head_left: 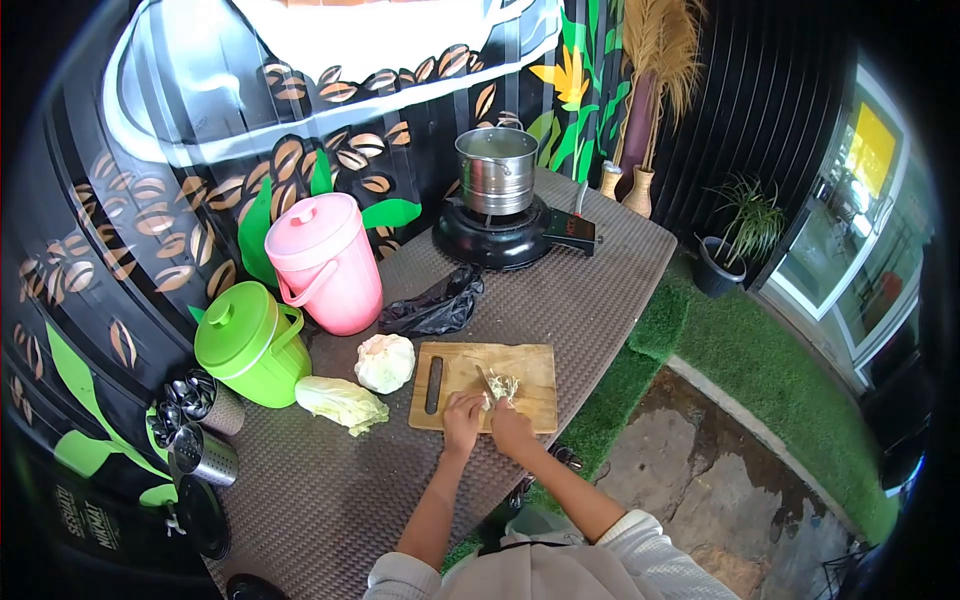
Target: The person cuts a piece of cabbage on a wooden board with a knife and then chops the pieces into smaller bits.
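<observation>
A wooden cutting board (540, 405) with a dark handle slot lies near the table edge in front of me. On it, my right hand (514, 430) is closed round a knife (484, 378), whose blade points away from me. Pale shredded vegetable (506, 385) lies in a small heap beside the blade. My left hand (462, 422) rests on the board left of the knife, fingers bent over a small pale vegetable piece (487, 401) that they mostly hide. Left of the board are a round cabbage (385, 363) and a long napa cabbage (342, 402).
Behind the board lie a black plastic bag (440, 303) and a portable stove (490, 238) bearing a steel pot (497, 172). Pink (325, 265) and green (255, 345) lidded buckets stand left, near metal cutlery holders (205, 455). The table's right edge (622, 335) drops to grass.
</observation>
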A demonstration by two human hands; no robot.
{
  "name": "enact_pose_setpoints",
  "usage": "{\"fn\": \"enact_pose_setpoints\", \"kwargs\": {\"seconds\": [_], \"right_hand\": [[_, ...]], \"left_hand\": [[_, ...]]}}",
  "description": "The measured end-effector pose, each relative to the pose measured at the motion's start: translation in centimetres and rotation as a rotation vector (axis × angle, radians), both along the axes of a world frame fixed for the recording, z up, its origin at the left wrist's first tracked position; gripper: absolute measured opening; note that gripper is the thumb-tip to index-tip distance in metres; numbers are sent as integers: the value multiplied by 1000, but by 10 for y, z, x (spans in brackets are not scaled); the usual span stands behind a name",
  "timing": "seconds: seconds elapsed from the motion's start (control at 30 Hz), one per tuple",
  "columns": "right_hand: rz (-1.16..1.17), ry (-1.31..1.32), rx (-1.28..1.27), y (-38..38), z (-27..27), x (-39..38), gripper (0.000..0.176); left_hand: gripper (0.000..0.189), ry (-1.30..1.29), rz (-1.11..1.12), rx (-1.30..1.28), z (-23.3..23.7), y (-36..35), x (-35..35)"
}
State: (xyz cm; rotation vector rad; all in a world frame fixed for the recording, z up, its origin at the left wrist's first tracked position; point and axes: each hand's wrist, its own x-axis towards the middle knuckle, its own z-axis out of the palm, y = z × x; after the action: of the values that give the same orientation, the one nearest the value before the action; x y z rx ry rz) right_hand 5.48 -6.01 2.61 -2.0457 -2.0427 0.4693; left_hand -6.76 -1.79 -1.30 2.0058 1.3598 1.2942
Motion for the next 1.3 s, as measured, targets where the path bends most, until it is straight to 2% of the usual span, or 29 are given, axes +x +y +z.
{"fn": "enact_pose_setpoints", "kwargs": {"seconds": [0.13,0.27,0.53,0.63,0.7,0.8,0.9,1.03,1.1,1.3], "right_hand": [[29,-4,-62,-19,20,1,25],[-43,-65,-94,-21,3,-3,22],[20,55,-78,-6,20,1,30],[-46,-12,-101,-16,11,-12,31],[-112,-28,60,-15,-2,-20,27],[-97,-13,-22,-5,-5,-15,30],[-92,-39,19,-16,18,-13,27],[-179,-83,-22,-32,-6,-31,23],[-174,-158,164,-29,-18,-38,20],[-53,-65,45,-5,5,-6,26]], "left_hand": [[13,-40,13,-19,6,-3,3],[13,-4,11,9,1,2,3],[15,35,-2,18,5,-5,0],[16,-2,-35,23,4,-5,-4],[16,-17,-55,41,5,-5,-4],[14,40,-37,50,5,-5,-5],[13,-13,-36,20,1,-2,-5],[12,-21,-7,-3,3,-1,-6],[12,-30,-9,0,1,-3,-6],[11,-44,-21,6,4,-4,-6]]}}
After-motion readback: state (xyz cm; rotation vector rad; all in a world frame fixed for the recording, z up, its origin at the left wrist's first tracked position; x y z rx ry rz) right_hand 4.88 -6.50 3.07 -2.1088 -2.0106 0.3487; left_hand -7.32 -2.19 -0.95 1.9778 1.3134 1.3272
